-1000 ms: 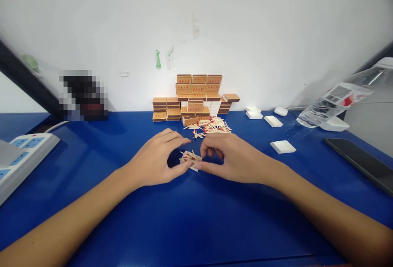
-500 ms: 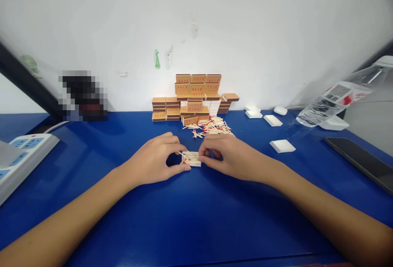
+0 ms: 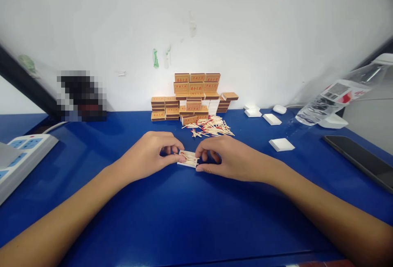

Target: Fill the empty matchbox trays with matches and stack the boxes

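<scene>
A small white matchbox tray [image 3: 187, 165] holding several matches [image 3: 190, 158] rests on the blue table between my hands. My left hand [image 3: 155, 152] is at its left end, with the thumb over the matches and the forefinger at the far corner. At the right end, my right hand [image 3: 225, 156] has thumb and forefinger curved around the near and far corners. Just beyond lies a loose heap of red-tipped matches [image 3: 216, 126].
Matchboxes [image 3: 196, 88] are stacked against the wall behind the heap. White trays [image 3: 281, 144], an earbud case [image 3: 279, 109], a tilted water bottle [image 3: 331, 99] and a phone [image 3: 359, 158] are on the right. A power strip [image 3: 30, 152] sits at the left.
My left thumb has moved from the tray's near side onto the matches. My right fingers have spread from a pinch to span the right end. The tray has shifted slightly left and turned a little.
</scene>
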Demonstrator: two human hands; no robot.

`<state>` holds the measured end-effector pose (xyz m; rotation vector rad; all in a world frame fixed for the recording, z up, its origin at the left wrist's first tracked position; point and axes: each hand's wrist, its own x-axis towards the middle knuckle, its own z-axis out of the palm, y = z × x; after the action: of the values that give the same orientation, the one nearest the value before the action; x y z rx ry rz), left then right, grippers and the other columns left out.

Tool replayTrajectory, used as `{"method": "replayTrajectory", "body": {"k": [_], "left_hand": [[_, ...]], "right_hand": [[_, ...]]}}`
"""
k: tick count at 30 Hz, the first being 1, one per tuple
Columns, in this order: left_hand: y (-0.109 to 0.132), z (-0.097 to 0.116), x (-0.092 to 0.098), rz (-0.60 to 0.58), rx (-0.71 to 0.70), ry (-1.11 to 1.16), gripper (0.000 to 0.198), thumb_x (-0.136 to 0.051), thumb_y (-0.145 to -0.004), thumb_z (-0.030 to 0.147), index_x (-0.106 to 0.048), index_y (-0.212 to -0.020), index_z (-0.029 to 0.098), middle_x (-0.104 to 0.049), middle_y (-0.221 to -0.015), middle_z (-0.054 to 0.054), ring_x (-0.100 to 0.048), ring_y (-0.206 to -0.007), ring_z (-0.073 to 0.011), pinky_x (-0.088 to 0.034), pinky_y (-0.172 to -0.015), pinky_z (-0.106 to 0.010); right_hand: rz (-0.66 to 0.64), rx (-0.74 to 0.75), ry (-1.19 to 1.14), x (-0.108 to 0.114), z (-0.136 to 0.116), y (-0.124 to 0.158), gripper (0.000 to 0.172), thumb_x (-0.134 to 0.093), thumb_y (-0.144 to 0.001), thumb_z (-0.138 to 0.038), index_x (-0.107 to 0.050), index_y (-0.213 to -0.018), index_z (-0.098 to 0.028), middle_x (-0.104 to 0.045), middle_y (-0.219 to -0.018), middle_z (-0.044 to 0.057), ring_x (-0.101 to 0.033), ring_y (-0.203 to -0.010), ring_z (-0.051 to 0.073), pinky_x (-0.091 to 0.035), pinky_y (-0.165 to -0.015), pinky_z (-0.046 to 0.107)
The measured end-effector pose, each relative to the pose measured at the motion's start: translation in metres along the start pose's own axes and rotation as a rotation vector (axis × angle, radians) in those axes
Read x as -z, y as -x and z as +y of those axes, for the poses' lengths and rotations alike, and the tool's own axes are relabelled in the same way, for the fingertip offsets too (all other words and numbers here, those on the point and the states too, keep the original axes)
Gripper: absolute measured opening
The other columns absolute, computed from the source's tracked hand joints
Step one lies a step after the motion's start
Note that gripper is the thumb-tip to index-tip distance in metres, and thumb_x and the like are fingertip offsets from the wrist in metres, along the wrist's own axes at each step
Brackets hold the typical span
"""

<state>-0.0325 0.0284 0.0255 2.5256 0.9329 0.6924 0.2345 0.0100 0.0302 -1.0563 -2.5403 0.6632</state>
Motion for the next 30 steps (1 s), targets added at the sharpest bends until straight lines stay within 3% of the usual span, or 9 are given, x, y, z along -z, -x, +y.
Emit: {"method": "replayTrajectory", "body": {"k": [5, 9, 15, 25, 30], "left_hand": [[0.001, 0.002, 0.008, -0.061, 0.007, -0.107, 0.025, -0.083, -0.087, 0.043, -0.079, -0.098, 0.02, -0.072, -0.083, -0.001, -0.066, -0.071, -0.0144, -0.051, -0.064, -0.026], [0.002, 0.002, 0.01, -0.094, 0.037, -0.075, 0.012, -0.077, -0.092, 0.034, -0.081, -0.094, 0.022, -0.073, -0.079, 0.001, -0.065, -0.066, -0.0126, -0.05, -0.062, -0.025], [0.0, 0.0, 0.011, -0.068, 0.001, -0.064, 0.017, -0.071, -0.098, 0.035, -0.082, -0.094, 0.023, -0.075, -0.081, -0.001, -0.067, -0.066, -0.013, -0.05, -0.062, -0.025], [-0.002, -0.002, 0.013, -0.072, -0.033, -0.135, 0.014, -0.07, -0.1, 0.032, -0.077, -0.093, 0.021, -0.073, -0.088, -0.001, -0.066, -0.078, -0.0156, -0.049, -0.071, -0.026], [-0.001, -0.006, 0.008, -0.048, -0.062, -0.159, 0.015, -0.069, -0.101, 0.033, -0.076, -0.105, 0.021, -0.074, -0.099, -0.004, -0.069, -0.09, -0.0185, -0.052, -0.079, -0.028]], "right_hand": [[-0.003, -0.003, 0.011, -0.003, 0.002, -0.003, 0.005, -0.074, -0.094, -0.022, -0.075, -0.099, -0.02, -0.073, -0.084, 0.0, -0.059, -0.068, 0.013, -0.041, -0.065, 0.027], [0.012, 0.021, 0.025, -0.004, 0.002, -0.004, 0.008, -0.068, -0.098, -0.02, -0.076, -0.099, -0.019, -0.074, -0.086, 0.001, -0.059, -0.07, 0.013, -0.042, -0.066, 0.027], [0.04, 0.058, 0.016, -0.008, 0.002, -0.002, 0.009, -0.066, -0.099, -0.021, -0.075, -0.097, -0.019, -0.072, -0.084, 0.001, -0.058, -0.07, 0.014, -0.041, -0.067, 0.028], [0.026, 0.021, 0.021, -0.01, 0.002, -0.003, 0.01, -0.069, -0.1, -0.025, -0.071, -0.092, -0.019, -0.068, -0.081, -0.001, -0.055, -0.068, 0.013, -0.038, -0.066, 0.028], [-0.017, 0.024, -0.012, -0.007, 0.001, -0.001, 0.008, -0.074, -0.096, -0.027, -0.072, -0.094, -0.02, -0.068, -0.083, -0.001, -0.055, -0.071, 0.014, -0.038, -0.066, 0.028]]}}
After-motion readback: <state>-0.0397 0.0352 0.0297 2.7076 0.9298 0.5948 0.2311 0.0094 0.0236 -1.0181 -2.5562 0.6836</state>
